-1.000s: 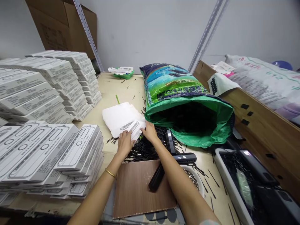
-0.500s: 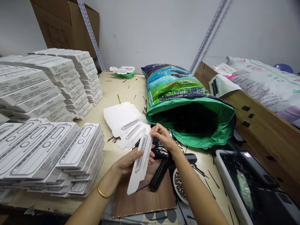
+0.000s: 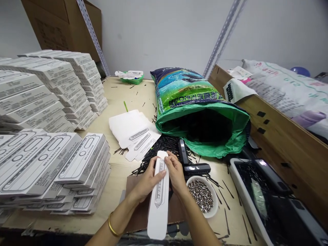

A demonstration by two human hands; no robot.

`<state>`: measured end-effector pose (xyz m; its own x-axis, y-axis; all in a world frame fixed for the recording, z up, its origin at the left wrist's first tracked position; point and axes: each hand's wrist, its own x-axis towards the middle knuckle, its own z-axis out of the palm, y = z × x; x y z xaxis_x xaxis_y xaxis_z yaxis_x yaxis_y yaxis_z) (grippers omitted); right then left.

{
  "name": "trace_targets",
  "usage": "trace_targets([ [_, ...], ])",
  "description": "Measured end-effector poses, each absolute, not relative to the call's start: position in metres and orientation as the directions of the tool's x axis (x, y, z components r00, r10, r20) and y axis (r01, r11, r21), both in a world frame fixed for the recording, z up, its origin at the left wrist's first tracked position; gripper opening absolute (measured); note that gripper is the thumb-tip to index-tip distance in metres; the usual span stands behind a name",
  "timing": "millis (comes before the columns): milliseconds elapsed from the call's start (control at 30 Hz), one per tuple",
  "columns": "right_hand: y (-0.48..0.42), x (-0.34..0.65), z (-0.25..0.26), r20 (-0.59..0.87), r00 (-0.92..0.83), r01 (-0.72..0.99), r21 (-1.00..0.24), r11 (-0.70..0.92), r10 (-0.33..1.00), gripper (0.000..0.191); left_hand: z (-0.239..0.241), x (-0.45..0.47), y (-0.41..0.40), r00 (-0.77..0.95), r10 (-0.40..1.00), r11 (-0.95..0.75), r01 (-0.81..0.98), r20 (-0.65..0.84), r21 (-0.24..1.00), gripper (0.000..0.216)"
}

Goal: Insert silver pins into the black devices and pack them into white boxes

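One slim white carton (image 3: 159, 196), printed with a line drawing, is held above the brown board (image 3: 139, 212). The left hand (image 3: 148, 180) clasps its left side, thumb across the printed face; the right hand (image 3: 176, 172) has its fingers closed at the upper end. Just beyond lie thin black sticks (image 3: 147, 158) and flattened white cartons (image 3: 126, 124). Small metal pieces (image 3: 201, 195) fill a white bowl (image 3: 216, 201) nearby.
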<state>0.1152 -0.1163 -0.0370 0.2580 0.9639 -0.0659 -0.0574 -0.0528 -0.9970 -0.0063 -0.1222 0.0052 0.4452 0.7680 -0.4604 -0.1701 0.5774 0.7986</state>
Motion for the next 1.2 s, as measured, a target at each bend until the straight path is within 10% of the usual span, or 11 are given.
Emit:
trace_targets([
  [200, -0.120, 0.112, -0.034, -0.062, 0.366, -0.285, -0.957, 0.049, 0.928, 0.041, 0.002, -0.005, -0.126, 0.405, 0.775, 0.587, -0.178, -0.485, 0.790, 0.093],
  [400, -0.115, 0.119, -0.031, -0.270, 0.119, -0.559, -0.814, -0.160, 0.956, 0.032, 0.001, -0.013, -0.135, 0.396, 0.829, 0.412, 0.041, -0.394, 0.910, 0.100],
  [767, -0.137, 0.119, -0.030, -0.193, 0.086, -0.389, -0.910, -0.146, 0.977, 0.035, -0.011, -0.021, -0.124, 0.322, 0.870, 0.414, -0.062, -0.374, 0.908, 0.099],
  [933, -0.119, 0.128, -0.032, -0.340, 0.423, -0.554, -0.831, -0.058, 0.840, 0.037, 0.008, -0.015, -0.128, 0.342, 0.939, 0.046, -0.169, 0.015, 0.985, 0.081],
  [1100, -0.148, 0.138, -0.026, -0.009, 0.073, 0.212, -0.977, -0.024, 0.997, 0.023, 0.015, -0.024, -0.121, 0.133, 0.981, -0.153, 0.099, 0.139, 0.983, 0.055],
  [1200, -0.176, 0.150, -0.024, 0.139, -0.337, 0.710, -0.613, 0.348, 0.931, 0.041, 0.012, -0.037, -0.108, 0.007, 1.000, 0.007, 0.514, -0.012, 0.858, 0.067],
])
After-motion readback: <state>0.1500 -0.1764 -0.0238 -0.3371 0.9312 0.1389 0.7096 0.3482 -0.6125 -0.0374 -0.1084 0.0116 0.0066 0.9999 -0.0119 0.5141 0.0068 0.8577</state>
